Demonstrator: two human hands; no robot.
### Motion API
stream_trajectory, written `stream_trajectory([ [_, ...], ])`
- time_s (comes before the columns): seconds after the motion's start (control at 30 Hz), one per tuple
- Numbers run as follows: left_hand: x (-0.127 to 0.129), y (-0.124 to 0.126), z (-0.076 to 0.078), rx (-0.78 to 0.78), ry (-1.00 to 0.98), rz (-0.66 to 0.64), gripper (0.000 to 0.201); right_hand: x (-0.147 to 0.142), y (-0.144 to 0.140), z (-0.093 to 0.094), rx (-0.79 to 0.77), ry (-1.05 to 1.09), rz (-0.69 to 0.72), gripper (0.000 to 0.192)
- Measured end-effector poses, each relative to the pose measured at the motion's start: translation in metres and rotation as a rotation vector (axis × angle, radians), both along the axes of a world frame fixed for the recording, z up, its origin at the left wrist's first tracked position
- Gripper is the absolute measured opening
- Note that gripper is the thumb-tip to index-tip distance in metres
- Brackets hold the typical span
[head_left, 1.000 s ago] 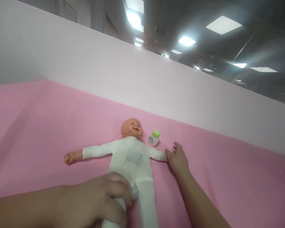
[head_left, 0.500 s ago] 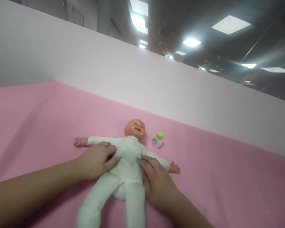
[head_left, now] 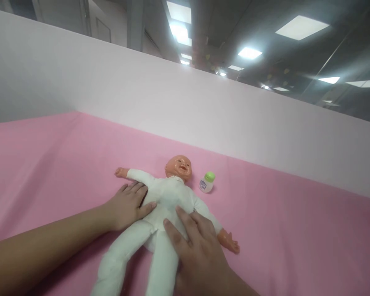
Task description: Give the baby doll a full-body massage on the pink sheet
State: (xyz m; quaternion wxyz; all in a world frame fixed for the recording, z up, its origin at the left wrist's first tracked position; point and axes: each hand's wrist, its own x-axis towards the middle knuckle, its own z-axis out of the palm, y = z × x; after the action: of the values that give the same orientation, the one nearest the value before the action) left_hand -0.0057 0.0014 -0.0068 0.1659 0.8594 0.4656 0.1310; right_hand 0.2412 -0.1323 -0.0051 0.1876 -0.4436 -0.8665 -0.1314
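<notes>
Both hands flat on a doll lying on pink cloth

The soft white-suited baby doll (head_left: pixel 168 201) lies face-up on the pink cloth (head_left: pixel 280 222); left hand (head_left: pixel 128 205) and right hand (head_left: pixel 195 244) rest on its torso, fingers spread, gripping nothing. It looks light and floppy, best held by the torso. A small green-capped white bottle (head_left: pixel 206 183) stands beside its head.

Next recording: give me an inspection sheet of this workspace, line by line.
Surface: pink cloth, smooth, backed by a pale wall.
Things: baby doll in white suit, on its back, arms spread.
Clutter: small white bottle with green cap, upright beside the doll's head, apart from it.
Hands: left hand flat against the doll's side; right hand flat on its belly and hip.
Cables: nothing seen.
Surroundings: ceiling light panels above.
</notes>
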Motion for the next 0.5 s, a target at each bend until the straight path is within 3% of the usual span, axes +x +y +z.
stream_trajectory([
  [0.1, -0.001, 0.005, -0.005, -0.062, 0.041, 0.004, 0.075, -0.011, 0.000, -0.003, 0.158, -0.008, 0.206, 0.063],
  [0.23, 0.000, 0.009, -0.005, -0.092, 0.083, 0.033, 0.083, -0.032, 0.001, -0.013, 0.298, 0.142, 0.437, 0.003],
  [0.3, 0.001, 0.009, -0.002, -0.087, 0.086, 0.068, 0.089, -0.036, 0.002, -0.018, 0.287, 0.188, 0.505, 0.017],
  [0.37, 0.001, 0.009, 0.000, -0.069, 0.072, 0.097, 0.092, -0.034, 0.003, -0.017, 0.257, 0.182, 0.546, 0.020],
  [0.5, 0.002, 0.012, -0.002, -0.065, 0.030, 0.145, 0.097, -0.023, -0.004, 0.009, 0.188, 0.190, 0.524, 0.010],
])
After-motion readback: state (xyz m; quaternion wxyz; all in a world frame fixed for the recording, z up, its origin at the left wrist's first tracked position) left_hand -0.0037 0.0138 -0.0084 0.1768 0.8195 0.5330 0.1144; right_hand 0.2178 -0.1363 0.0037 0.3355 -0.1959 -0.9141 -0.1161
